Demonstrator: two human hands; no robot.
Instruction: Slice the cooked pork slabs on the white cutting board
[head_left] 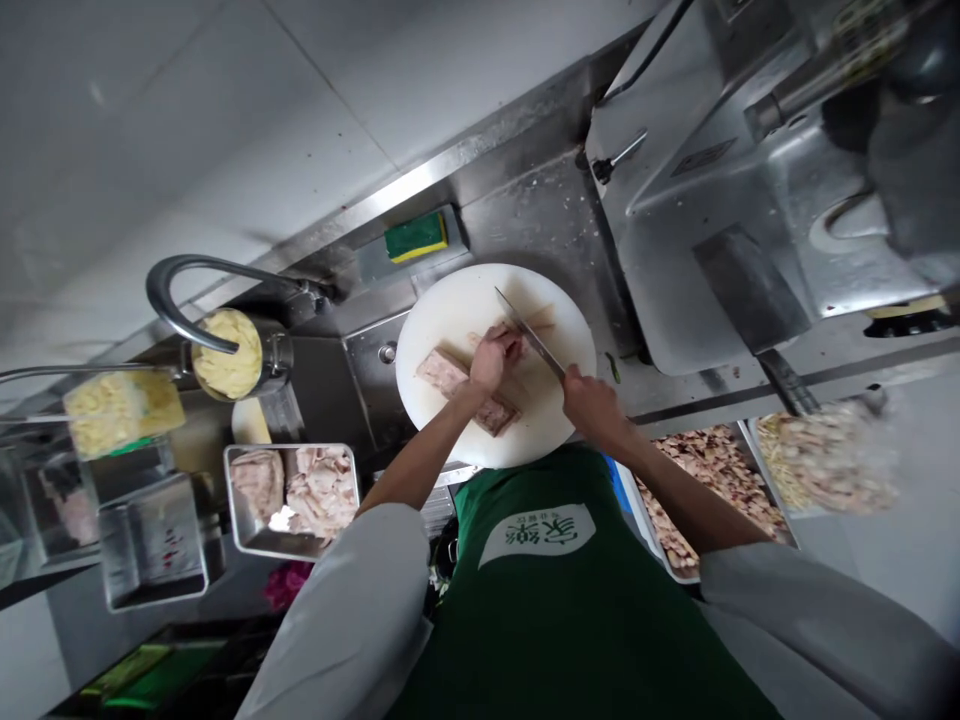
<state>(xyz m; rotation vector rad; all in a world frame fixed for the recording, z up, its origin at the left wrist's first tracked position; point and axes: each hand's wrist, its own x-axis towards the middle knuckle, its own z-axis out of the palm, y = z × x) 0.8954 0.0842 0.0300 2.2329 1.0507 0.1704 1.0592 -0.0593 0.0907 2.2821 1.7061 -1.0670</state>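
My right hand (pixel 592 405) is wrapped around the handle of a knife (pixel 534 338), its blade pointing up and to the left over a round white cutting board (pixel 427 320). My left hand (pixel 489 362) has its fingers curled on a piece of pale pink meat (pixel 513 342) close to the blade. Beneath my left wrist lies a thick slab of meat (pixel 442 372), partly hidden by the forearm. A few thin pale strips (pixel 544 318) rest on the board beyond the knife.
A green and yellow sponge (pixel 415 238) sits behind the board. Left are a curved faucet (pixel 172 300), a pot of pale yellow pieces (pixel 226 352) and a tray of meat (pixel 322 490). Chopped meat fills a tray (pixel 697 490) at right; a cleaver (pixel 750 285) lies beyond.
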